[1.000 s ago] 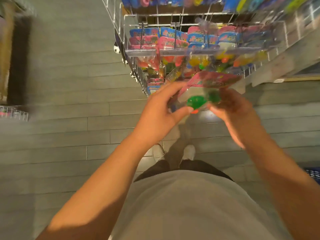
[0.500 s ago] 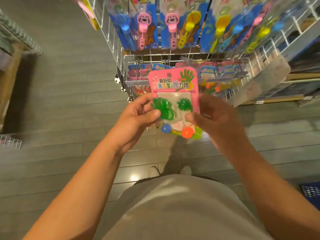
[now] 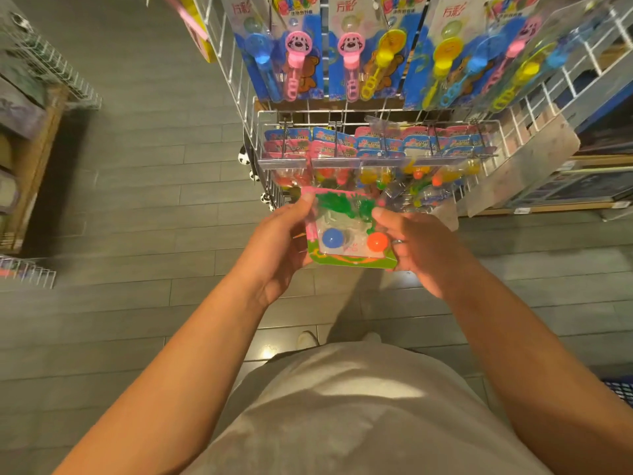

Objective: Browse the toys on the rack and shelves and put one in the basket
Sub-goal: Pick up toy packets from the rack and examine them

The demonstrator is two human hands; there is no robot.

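A pink-and-green blister pack toy (image 3: pixel 346 231) with green sticky hands, a blue ball and an orange ball is held tilted away from me in front of the wire rack (image 3: pixel 270 138). My left hand (image 3: pixel 277 248) grips its left edge, thumb on the top corner. My right hand (image 3: pixel 421 248) grips its right edge, thumb on the front, a ring on one finger. A corner of the blue basket (image 3: pixel 621 389) shows at the lower right edge.
More packs of the same toy (image 3: pixel 373 142) hang on the rack's hooks, with bubble-wand cards (image 3: pixel 352 49) above them. Shelving (image 3: pixel 589 186) stands to the right; another wire rack and wooden shelf (image 3: pixel 37 108) stand at left. Grey plank floor lies below.
The pack, upright and facing me half a second ago, has tipped forward so its top leans toward the rack. Both hands keep their hold on its edges.
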